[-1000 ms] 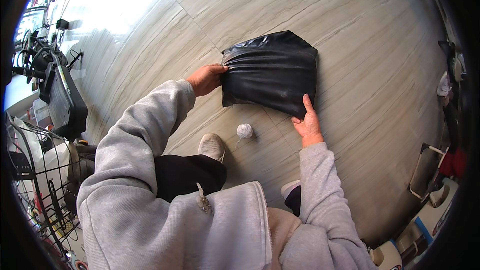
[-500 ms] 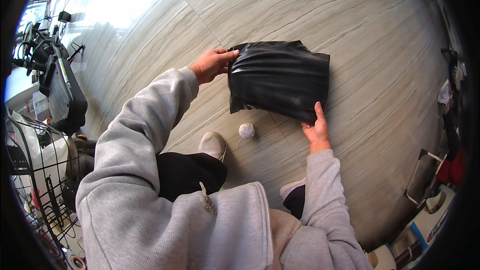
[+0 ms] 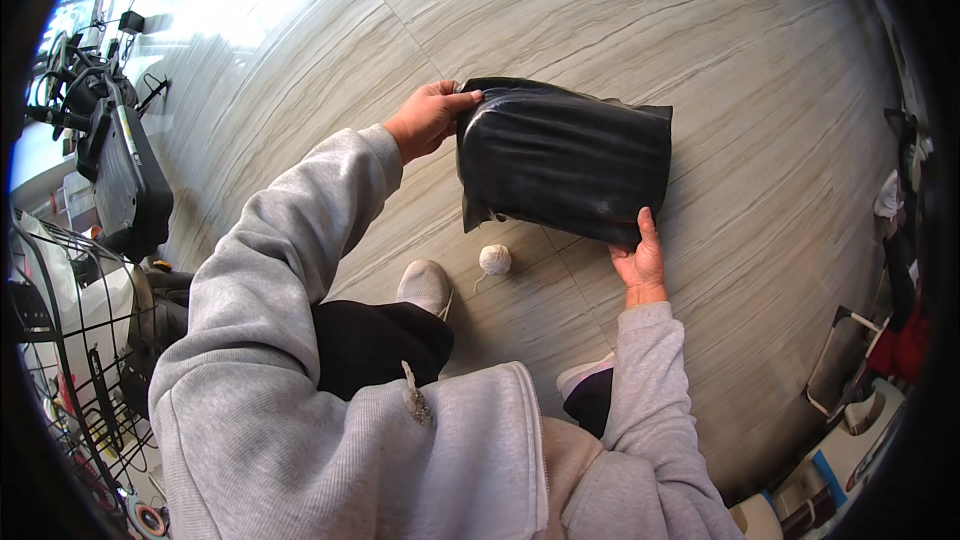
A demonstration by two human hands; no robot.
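Observation:
A glossy black package, like a wrinkled plastic bag with contents, is held out over the floor in front of me. My left hand grips its upper left corner, thumb on top. My right hand holds the lower right edge, thumb pressed on the face and fingers curled beneath. Just below the package a white ball of string lies on the floor, a short loose end trailing toward my left shoe.
A marble-patterned tile floor surrounds me. At the left stand what looks like a scooter and a black wire basket. Along the right edge are a metal-framed object, red fabric and other clutter.
Both hands have shifted slightly right with the package; my left hand is higher and my right lower. The package's upper edge has flattened and tilted. The grips remain.

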